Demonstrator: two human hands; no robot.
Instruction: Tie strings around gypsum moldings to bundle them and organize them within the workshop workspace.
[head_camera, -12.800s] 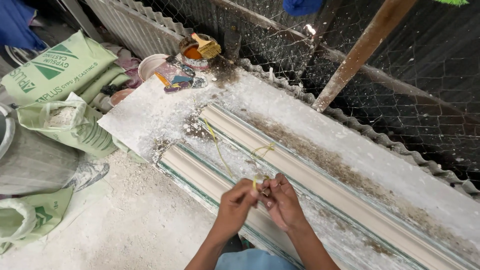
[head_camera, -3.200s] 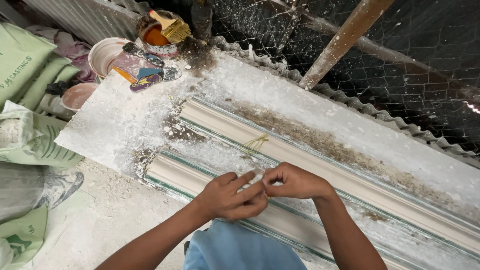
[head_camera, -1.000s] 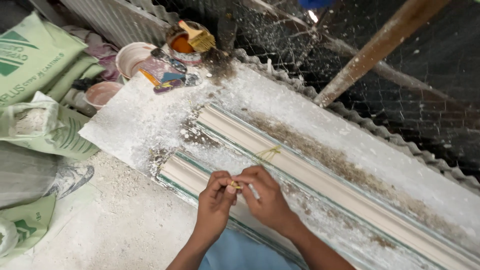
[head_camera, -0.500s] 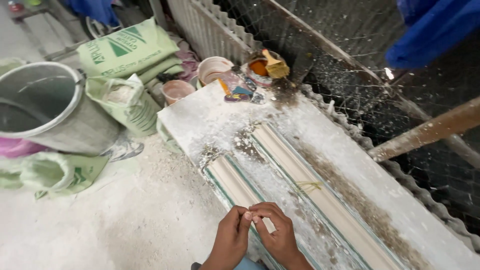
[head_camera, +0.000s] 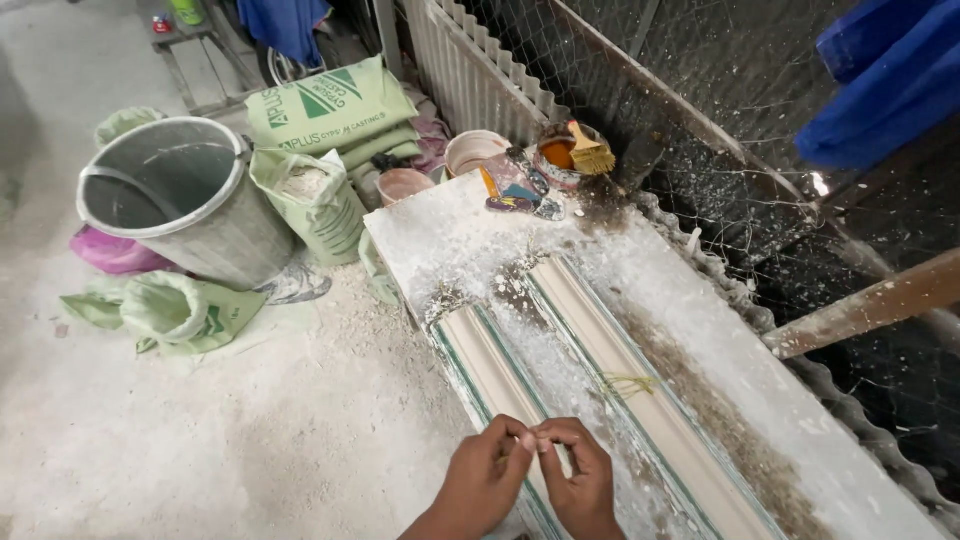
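My left hand (head_camera: 485, 478) and my right hand (head_camera: 580, 478) meet fingertip to fingertip at the near edge of the frame, pinching a small pale piece of fibre between them; it is too small to make out well. They hover over two long white cornice moulds (head_camera: 590, 380) that lie side by side on a plaster-dusted white table (head_camera: 440, 235). A yellow-green tuft of fibre (head_camera: 628, 384) lies on the far mould, just beyond my right hand.
A grey metal bucket (head_camera: 175, 205) and green plaster sacks (head_camera: 320, 110) stand on the dusty floor to the left. Small bowls (head_camera: 475, 150), a brush (head_camera: 590, 155) and a colourful packet (head_camera: 515, 185) sit at the table's far end. Wire mesh fencing (head_camera: 720, 120) and a wooden pole (head_camera: 865, 305) border the right.
The view has swung left and pulled back, so the bucket and sacks now show. My hands stay together over the near mould, still pinching the fibre.
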